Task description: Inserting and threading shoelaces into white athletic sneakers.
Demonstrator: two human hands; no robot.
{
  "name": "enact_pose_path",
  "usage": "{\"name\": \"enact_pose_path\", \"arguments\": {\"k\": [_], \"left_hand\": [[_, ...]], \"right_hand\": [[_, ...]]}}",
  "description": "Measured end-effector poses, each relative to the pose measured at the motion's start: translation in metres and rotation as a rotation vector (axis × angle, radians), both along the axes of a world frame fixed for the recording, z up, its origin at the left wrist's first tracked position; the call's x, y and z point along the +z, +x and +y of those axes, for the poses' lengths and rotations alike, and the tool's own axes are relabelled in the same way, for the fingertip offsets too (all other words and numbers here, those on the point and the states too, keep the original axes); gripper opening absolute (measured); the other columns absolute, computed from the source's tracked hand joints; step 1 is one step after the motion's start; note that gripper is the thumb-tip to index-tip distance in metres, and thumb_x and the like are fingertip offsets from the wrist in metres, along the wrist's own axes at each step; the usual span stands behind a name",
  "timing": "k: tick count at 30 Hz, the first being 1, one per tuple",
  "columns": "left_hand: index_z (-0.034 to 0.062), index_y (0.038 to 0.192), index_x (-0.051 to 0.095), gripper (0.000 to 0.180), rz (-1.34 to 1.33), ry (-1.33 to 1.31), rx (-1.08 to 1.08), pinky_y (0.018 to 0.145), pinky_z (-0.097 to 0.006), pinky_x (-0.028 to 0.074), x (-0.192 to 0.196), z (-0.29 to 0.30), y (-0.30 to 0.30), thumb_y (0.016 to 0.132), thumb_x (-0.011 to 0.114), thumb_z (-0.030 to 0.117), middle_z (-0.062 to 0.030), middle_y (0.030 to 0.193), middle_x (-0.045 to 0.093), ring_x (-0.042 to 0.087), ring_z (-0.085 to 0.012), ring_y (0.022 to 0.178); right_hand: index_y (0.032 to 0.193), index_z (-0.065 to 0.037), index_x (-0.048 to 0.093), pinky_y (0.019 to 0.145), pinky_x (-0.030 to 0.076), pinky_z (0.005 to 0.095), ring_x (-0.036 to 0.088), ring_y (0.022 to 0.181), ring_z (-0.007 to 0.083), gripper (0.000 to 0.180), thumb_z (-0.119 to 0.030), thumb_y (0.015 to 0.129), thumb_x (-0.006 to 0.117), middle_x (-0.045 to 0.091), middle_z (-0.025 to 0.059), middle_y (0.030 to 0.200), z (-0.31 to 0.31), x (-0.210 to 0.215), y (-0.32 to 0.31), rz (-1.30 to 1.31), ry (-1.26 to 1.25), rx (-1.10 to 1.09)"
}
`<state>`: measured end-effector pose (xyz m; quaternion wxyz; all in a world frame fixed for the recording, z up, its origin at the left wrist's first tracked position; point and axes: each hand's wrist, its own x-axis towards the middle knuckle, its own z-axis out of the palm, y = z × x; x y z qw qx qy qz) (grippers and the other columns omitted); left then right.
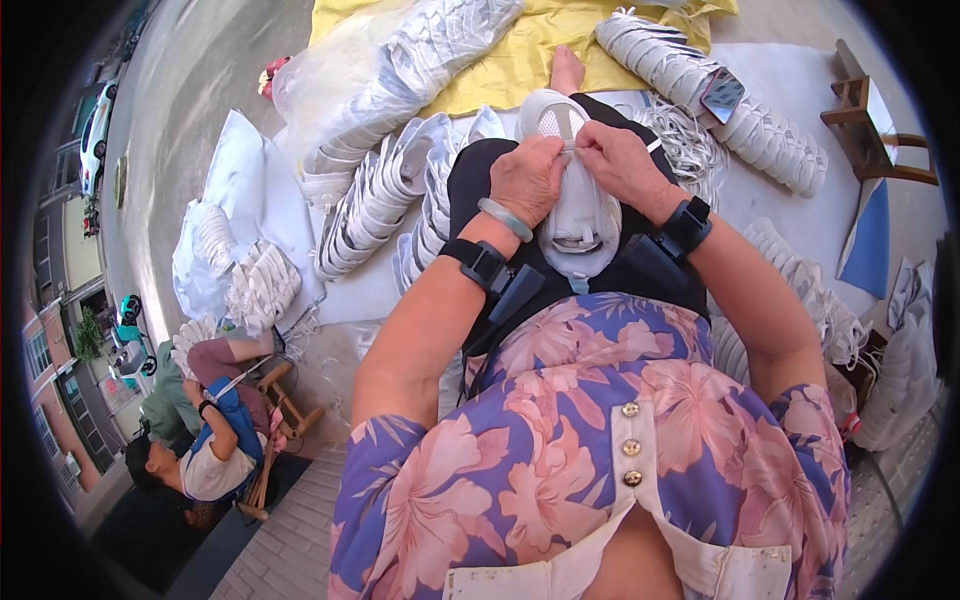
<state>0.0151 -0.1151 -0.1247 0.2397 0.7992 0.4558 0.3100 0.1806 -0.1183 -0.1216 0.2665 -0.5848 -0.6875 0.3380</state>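
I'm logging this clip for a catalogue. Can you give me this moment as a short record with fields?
Setting: outdoors, ground cloths
Left hand: on the white shoe, pinching at its lacing
Right hand: pinching the same spot on the shoe
Shoe position: on the lap, toe pointing away
Nearby: rows of white shoes, loose white laces
Others: a seated person at lower left

both hands (575, 170) are working close together on a white shoe (575, 215) on the lap. rows of white shoes (375, 200) are crowding the left side, and more shoes (760, 130) and a heap of laces (690, 140) are blocking the right. bare white sheet (800, 75) is lying open further right, before a wooden stool (865, 130).
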Motion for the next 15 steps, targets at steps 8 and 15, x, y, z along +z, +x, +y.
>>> {"name": "enact_pose_path", "arguments": {"k": [8,15], "left_hand": [[0.0046,0.078,0.056,0.013,0.077,-0.402,0.007,0.059,-0.035,0.046,0.009,0.021,0.002,0.075,0.061,0.015,-0.0139,0.065,0.059,0.059,-0.0289,0.065],[0.0043,0.077,0.054,0.014,0.144,-0.387,-0.037,0.060,-0.038,0.045,0.013,0.026,0.001,0.076,0.059,0.017,-0.0152,0.068,0.059,0.058,-0.0322,0.065]], "right_hand": [[0.084,-0.001,0.053,0.052,0.040,0.0278,0.047,0.055,0.0125,0.013,-0.013,0.079,0.056,0.051,0.0068,0.061,0.001,0.003,0.014,0.140,-0.157,-0.005],[0.088,-0.002,0.050,0.053,0.041,0.0295,0.050,0.055,0.0159,0.017,-0.015,0.079,0.057,0.052,0.0079,0.061,-0.004,0.005,0.024,0.056,-0.143,-0.003]]}}
